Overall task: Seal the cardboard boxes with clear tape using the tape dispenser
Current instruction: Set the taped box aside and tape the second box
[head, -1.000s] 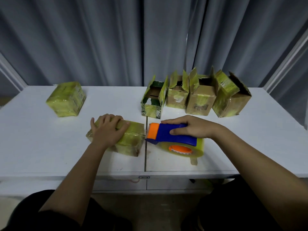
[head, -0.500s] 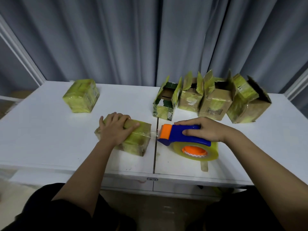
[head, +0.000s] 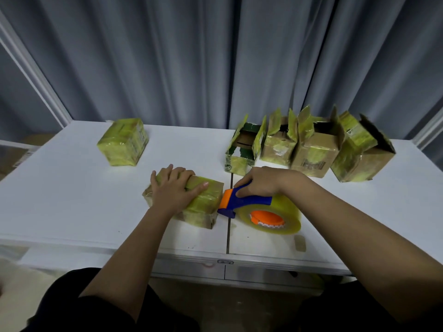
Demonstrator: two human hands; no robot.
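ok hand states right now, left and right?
Left hand: open, flat on the box.
Right hand: closed, holding the tape dispenser.

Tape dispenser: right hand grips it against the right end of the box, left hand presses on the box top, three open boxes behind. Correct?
Not quite: the head view shows four open boxes behind, not three. The rest stands: right hand grips the tape dispenser, left hand presses the box.

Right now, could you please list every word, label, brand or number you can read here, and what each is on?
No text is legible.
Third open box: printed label on its front, too blurred to read.
Sealed box: print on its right side, too small.
Tape roll core: white marks, unreadable.
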